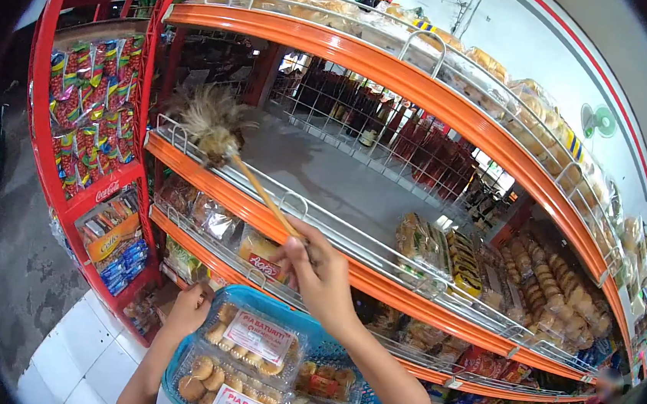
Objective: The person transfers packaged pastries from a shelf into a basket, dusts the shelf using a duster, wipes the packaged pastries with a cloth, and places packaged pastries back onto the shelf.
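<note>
My right hand [318, 267] is closed around the wooden handle of a feather duster [211, 124]. The duster's feathers are over the left end of a grey shelf [310, 178] with an orange front edge and a wire rail. My left hand [191, 307] has its fingers curled at the upper left rim of a blue plastic basket [242, 293]. Inside the basket lie clear boxes of round pastries [258, 339] with white and red labels, beside other packed baked goods [327, 383].
A red rack [72, 215] with hanging snack packets stands at the left. Packaged breads [427, 246] and cookies [543, 283] sit on the shelf's right part. More bread [504, 72] fills the top shelf. Lower shelves hold packets [261, 254]. White tiles [73, 342] cover the floor.
</note>
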`<state>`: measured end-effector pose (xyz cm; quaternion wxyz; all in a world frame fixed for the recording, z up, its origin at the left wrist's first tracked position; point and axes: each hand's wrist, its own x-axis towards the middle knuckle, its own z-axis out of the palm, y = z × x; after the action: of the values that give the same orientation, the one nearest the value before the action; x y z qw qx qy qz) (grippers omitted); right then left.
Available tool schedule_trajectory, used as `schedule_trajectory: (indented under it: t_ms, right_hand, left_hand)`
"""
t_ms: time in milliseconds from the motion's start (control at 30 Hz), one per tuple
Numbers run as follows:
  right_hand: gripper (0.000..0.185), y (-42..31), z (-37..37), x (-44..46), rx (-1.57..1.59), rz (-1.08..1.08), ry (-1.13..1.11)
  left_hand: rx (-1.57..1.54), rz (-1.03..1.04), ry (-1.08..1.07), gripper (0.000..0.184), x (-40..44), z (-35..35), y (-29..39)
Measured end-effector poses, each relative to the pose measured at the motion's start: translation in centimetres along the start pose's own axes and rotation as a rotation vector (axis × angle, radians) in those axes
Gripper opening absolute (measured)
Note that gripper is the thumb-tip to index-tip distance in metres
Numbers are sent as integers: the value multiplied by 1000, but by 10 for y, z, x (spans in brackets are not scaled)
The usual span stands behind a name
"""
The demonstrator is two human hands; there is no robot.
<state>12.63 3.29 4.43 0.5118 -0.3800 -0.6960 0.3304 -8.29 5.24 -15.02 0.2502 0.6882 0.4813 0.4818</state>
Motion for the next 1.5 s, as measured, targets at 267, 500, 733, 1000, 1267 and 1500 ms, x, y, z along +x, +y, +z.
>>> schedule_trajectory:
  t_ms: [267,500,733,1000,1267,1500]
  right_hand:
    - [31,-22,37,22,-107,-158,169]
    - [32,-22,60,5,-396,-583,227]
    - [39,-32,50,-5,-416,-730,219]
    - [35,-52,33,-7,-435,-743,239]
    - [31,-53,33,-12,-413,-770,244]
    - [29,-70,12,-31,-353,-771,207]
  left_hand:
    - [83,-54,-29,8,3,-3,9]
    - [-163,100,21,6,1,14,-34]
    - [70,13,36,5,5,17,-41]
    - [-38,23,-27,6,4,13,-37]
    - [-74,49,-1,6,2,16,-48]
    - [-15,-5,-28,6,5,14,-48]
